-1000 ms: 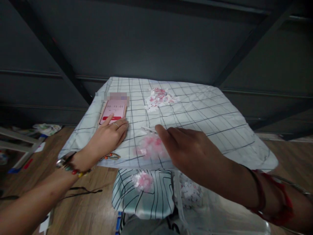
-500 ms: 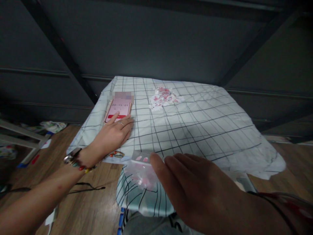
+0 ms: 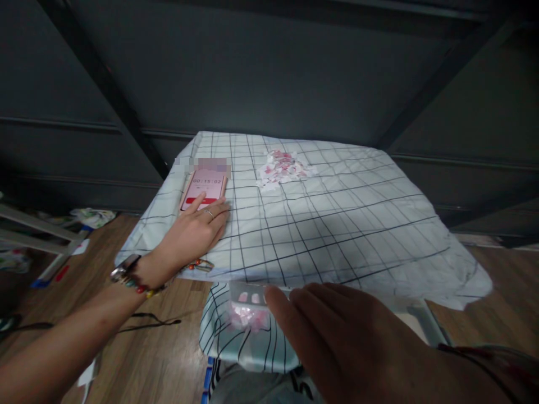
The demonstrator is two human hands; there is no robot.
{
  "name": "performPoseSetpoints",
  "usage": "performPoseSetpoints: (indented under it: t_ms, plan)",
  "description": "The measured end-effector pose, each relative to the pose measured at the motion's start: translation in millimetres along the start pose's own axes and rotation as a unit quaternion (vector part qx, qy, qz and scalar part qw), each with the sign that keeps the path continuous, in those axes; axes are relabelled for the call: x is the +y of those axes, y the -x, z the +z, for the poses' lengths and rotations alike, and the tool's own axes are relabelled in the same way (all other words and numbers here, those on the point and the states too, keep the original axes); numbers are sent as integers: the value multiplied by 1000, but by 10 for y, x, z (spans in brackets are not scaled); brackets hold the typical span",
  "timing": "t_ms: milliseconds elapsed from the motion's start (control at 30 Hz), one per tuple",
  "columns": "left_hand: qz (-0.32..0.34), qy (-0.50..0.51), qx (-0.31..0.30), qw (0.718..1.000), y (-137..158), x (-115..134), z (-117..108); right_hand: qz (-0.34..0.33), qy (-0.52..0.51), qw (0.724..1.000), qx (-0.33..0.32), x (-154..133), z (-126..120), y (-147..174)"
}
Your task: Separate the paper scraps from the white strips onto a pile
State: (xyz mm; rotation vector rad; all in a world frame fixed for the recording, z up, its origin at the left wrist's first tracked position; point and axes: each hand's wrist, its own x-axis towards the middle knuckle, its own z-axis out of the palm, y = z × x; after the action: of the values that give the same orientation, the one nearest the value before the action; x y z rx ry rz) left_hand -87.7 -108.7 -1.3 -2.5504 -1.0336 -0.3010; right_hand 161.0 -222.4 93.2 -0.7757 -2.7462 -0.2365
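Pinching zip bag (image 3: 248,300) by top edge w/ R hand (image 3: 341,336), over striped cloth (image 3: 214,336); resting L hand (image 3: 200,227) loosely on phone (image 3: 204,185). Prob. light, limp, slick: best held by stiffer zip strip (image 3: 252,308).

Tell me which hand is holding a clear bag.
The right hand, which has the clear bag near its top; the left hand lies partly over the phone.
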Motion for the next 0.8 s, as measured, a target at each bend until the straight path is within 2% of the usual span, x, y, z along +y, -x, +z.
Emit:
performPoseSetpoints:
  t_ms: [200, 300, 467, 567, 667, 733, 800]
  plan:
    - [7, -13, -7, 1000, -15, -4, 4, 5, 5, 1000, 24, 176, 6, 67]
    - [12, -11, -20, 1000, -49, -4, 7, 48, 12, 998, 29, 340, 17, 118]
    - [36, 2, -10, 999, -120, 45, -29, 130, -28, 986, 99, 632, 7, 180]
    - [49, 18, 1, 999, -162, 110, -93, 228, -51, 966, 107, 939, 48, 207]
    - [51, 31, 10, 998, -216, 144, -139, 323, -93, 937, 90, 1387, 233, 233]
    - [48, 34, 9, 998, -259, 146, -155, 343, -85, 933, 73, 1672, 408, 247]
    - [40, 38, 16, 998, -291, 167, -183, 317, -40, 944, 81, 1844, 546, 266]
